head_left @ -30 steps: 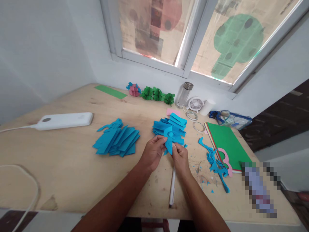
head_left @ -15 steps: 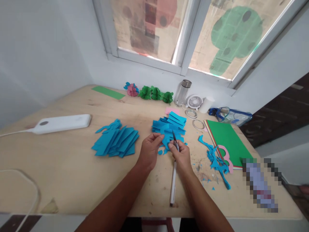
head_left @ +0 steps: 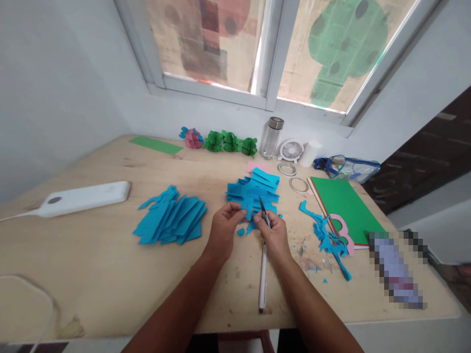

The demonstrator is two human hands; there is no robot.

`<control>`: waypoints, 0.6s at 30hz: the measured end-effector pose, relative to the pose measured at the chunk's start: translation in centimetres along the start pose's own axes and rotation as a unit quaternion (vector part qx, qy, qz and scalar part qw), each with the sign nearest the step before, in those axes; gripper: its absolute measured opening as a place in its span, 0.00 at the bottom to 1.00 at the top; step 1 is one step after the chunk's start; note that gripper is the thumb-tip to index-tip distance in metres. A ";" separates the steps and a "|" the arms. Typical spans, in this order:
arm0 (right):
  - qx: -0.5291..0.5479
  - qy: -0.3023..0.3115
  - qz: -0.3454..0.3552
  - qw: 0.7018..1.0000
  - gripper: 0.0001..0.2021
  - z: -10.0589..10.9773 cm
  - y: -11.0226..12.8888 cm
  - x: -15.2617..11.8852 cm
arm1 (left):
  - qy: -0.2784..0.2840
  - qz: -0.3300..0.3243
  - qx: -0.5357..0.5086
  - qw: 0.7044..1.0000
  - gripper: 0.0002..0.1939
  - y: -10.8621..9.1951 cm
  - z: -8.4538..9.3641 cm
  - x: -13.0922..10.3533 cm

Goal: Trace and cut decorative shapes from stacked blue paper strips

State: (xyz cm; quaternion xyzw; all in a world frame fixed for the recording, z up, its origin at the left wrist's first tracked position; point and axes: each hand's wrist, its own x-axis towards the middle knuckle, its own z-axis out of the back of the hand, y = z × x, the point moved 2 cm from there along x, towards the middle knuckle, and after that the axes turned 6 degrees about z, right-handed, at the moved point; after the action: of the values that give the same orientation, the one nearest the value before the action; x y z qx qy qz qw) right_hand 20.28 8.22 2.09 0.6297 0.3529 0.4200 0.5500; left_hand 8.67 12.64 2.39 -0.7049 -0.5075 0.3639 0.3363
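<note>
My left hand (head_left: 223,229) is closed, its thumb and fingers pinching the edge of a small blue paper piece (head_left: 249,212). Beside it my right hand (head_left: 273,233) is closed around a pair of dark-tipped scissors (head_left: 264,214), its thumb near the same piece. The tips point away from me, over a pile of folded blue paper (head_left: 259,189). A white pen (head_left: 262,282) lies on the table just below my right hand. To the left sits another stack of folded blue paper (head_left: 171,218).
Blue scraps (head_left: 324,235) and a pink cutout (head_left: 340,225) lie right, by green sheets (head_left: 342,201). Behind stand a glass bottle (head_left: 271,139), a white fan (head_left: 291,150) and paper flowers (head_left: 230,141). A white power bank (head_left: 88,197) is at left.
The camera view has shifted slightly. The small blue piece between my hands has turned, and its shape looks narrower. Both hands keep their hold.
</note>
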 end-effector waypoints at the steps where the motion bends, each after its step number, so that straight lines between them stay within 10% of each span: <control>1: 0.001 0.012 -0.002 1.000 0.17 0.0 0.1 0.0 | -0.004 -0.011 -0.004 1.000 0.10 -0.2 0.2 0.2; 18: -0.008 0.075 -0.030 0.997 0.29 -0.8 -0.7 -0.4 | -0.037 0.008 -0.052 0.998 0.12 -0.2 0.3 0.4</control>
State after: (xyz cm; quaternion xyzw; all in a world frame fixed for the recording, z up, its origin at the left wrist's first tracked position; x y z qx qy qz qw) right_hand 19.41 8.27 1.35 0.5811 0.4085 0.4520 0.5395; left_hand 8.42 13.06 2.34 -0.7115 -0.5324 0.3657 0.2767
